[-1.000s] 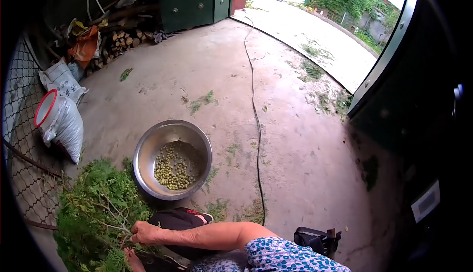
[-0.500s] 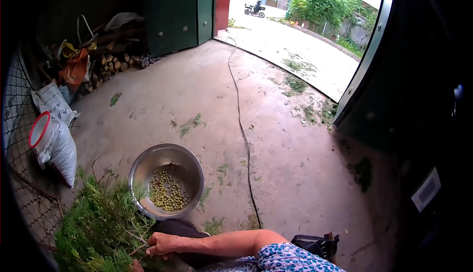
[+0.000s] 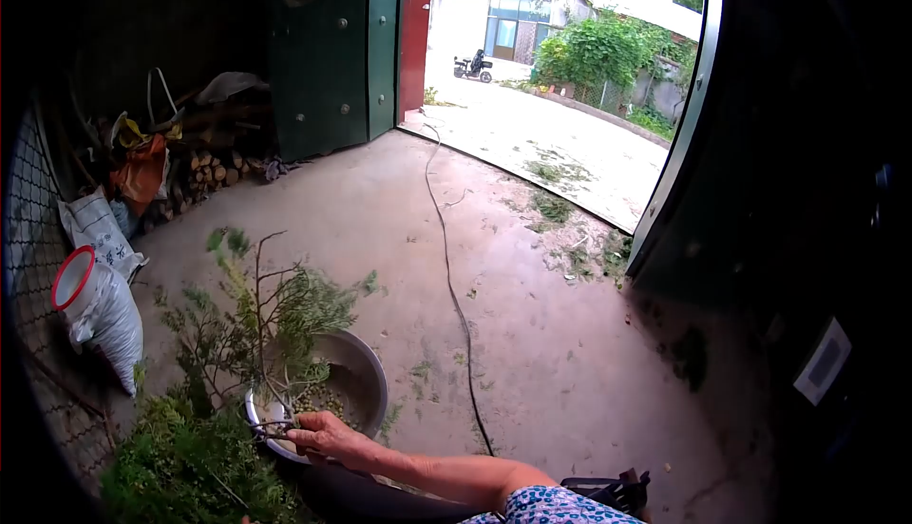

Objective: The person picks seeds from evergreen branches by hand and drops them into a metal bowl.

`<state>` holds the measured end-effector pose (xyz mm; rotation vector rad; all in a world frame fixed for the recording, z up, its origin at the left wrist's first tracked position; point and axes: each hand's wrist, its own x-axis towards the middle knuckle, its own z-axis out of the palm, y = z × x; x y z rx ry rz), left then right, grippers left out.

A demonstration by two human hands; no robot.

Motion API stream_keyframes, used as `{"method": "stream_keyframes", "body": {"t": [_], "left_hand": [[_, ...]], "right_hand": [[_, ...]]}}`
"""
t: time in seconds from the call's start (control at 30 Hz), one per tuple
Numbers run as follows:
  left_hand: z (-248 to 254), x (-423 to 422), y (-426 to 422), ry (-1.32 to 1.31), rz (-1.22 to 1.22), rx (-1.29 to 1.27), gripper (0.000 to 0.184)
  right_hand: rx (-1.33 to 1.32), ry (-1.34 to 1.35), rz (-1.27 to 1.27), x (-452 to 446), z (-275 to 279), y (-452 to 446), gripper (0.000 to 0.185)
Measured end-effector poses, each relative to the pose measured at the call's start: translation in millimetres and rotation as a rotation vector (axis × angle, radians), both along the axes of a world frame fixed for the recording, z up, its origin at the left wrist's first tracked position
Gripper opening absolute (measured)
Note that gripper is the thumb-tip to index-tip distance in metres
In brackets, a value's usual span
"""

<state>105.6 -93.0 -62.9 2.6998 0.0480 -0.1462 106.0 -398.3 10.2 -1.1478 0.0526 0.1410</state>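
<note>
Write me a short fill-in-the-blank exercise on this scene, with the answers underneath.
1. The right hand holds a leafy ____ upright.
2. The ring by the white sack is coloured ____.
3. In the picture, the cut logs lie to the ____ of the green door.
4. The thin cable running across the floor is coloured ____.

Missing words: branch; red; left; black.
</note>
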Motion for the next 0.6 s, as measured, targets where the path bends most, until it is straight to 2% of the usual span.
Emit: {"method": "stream_keyframes", "body": {"t": [0.07,0.17,0.2,0.23,0.33,0.37,0.4,0.43,0.47,0.6], "left_hand": [[-4.4,0.7,5.8,-0.008,-0.012,0.025,0.041],[-11.4,1.0,15.8,-0.028,-0.032,-0.015,0.039],[-11.7,0.9,17.0,-0.043,-0.031,-0.037,0.039],[-11.1,-0.4,19.8,-0.053,-0.033,-0.051,0.038],[-13.7,0.2,19.7,-0.044,-0.037,-0.077,0.039],[-105.3,41.2,63.1,-0.028,0.177,-0.066,0.038],[-77.5,25.7,50.5,-0.054,0.098,-0.077,0.036],[-55.5,16.7,37.1,-0.053,0.132,-0.086,0.034],[-51.4,12.6,36.1,-0.093,0.095,-0.046,0.033],[-56.8,8.8,47.2,-0.185,0.000,0.034,0.032]], "right_hand": [[-0.062,0.005,-0.091,6.9,3.1,-5.1,0.025],[-0.115,-0.032,-0.041,4.2,13.5,-2.0,0.024],[-0.055,-0.009,-0.092,5.3,8.6,8.1,0.026],[-0.068,-0.049,-0.079,6.0,-0.6,14.2,0.025],[0.119,0.057,-0.077,-7.1,-10.8,24.0,0.019],[0.173,0.094,-0.100,-16.6,-7.8,20.9,0.019],[0.202,0.144,-0.166,-20.9,-13.5,18.3,0.020],[0.090,0.205,-0.194,-37.6,4.0,2.9,0.020],[0.091,0.242,-0.273,-37.9,-18.2,-5.9,0.020],[0.248,0.391,-0.621,-82.7,-44.0,-84.0,0.017]]}}
